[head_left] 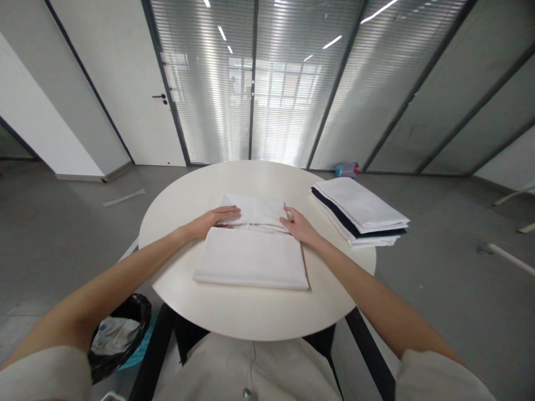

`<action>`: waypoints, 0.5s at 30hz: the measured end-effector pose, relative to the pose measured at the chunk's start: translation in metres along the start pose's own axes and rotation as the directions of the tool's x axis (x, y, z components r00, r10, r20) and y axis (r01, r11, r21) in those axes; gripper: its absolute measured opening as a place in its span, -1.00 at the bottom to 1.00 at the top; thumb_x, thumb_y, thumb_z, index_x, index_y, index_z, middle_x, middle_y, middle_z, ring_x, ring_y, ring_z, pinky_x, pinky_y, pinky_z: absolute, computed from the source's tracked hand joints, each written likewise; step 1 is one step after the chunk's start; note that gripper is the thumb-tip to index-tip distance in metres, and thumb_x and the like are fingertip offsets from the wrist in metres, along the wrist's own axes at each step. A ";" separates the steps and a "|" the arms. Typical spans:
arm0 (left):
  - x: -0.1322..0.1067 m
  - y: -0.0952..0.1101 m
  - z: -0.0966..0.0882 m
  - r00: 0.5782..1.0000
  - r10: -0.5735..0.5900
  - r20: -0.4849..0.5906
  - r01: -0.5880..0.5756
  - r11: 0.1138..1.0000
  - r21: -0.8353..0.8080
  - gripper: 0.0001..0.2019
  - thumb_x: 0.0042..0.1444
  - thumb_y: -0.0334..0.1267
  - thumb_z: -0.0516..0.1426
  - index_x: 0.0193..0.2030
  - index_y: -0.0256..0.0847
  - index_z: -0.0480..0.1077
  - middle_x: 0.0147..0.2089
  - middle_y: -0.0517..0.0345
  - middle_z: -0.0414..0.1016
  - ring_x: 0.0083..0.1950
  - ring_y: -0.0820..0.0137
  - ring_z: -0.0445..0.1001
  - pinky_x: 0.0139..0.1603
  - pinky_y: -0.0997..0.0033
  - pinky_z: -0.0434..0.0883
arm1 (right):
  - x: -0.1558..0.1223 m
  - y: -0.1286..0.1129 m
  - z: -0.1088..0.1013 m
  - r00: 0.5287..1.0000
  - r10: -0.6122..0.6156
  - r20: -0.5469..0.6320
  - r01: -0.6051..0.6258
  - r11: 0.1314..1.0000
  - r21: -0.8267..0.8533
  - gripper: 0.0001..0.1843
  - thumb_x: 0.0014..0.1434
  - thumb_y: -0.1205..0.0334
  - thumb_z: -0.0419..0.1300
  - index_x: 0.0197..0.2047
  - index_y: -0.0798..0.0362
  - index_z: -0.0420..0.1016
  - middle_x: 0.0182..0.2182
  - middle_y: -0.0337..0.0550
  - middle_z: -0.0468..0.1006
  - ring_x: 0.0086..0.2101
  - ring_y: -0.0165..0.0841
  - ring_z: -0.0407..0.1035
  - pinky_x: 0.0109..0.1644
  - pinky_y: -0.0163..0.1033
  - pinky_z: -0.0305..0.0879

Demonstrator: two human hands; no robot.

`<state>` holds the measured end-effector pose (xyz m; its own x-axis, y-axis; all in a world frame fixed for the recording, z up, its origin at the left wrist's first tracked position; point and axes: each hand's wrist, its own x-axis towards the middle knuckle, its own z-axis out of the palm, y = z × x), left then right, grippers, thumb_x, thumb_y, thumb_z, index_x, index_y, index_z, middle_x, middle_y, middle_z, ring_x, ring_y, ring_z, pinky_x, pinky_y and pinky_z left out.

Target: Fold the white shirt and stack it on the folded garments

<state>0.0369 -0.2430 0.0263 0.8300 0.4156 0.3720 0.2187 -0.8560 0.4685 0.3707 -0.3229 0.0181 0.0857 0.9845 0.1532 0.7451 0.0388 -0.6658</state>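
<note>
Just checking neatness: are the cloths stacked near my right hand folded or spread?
Folded: the white and dark cloths form a compact pile with layered edges.

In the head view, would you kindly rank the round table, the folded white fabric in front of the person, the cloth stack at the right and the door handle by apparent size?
1. Round table
2. Folded white fabric
3. Cloth stack
4. Door handle
</note>
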 end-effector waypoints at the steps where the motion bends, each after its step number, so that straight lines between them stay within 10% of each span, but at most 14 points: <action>1: 0.001 0.001 0.000 1.000 -0.001 -0.003 0.001 1.000 0.002 -0.48 0.25 0.05 0.15 0.27 -0.13 0.40 0.36 -0.10 0.30 0.41 0.11 0.22 0.42 0.04 0.21 | -0.001 0.001 0.001 1.000 -0.018 0.011 0.018 0.999 0.030 -0.47 0.21 0.08 0.21 0.22 0.04 0.39 -0.40 -0.19 0.50 -0.40 -0.32 0.36 -0.21 -0.23 0.26; 15: 0.001 -0.005 0.001 1.000 -0.018 0.004 0.018 0.997 -0.077 -0.66 0.25 -0.03 0.16 0.05 -0.11 0.56 0.20 -0.11 0.48 0.42 0.13 0.19 0.40 -0.03 0.17 | -0.014 0.002 -0.002 0.987 -0.156 0.050 0.155 0.988 0.030 -0.73 0.20 0.07 0.19 -0.15 0.03 0.60 -0.54 -0.32 0.28 -0.49 -0.40 0.20 -0.33 -0.28 0.13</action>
<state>0.0372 -0.2384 0.0231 0.8280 0.4295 0.3605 0.1935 -0.8223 0.5351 0.3720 -0.3369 0.0163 -0.0644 0.9737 0.2187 0.7289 0.1956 -0.6561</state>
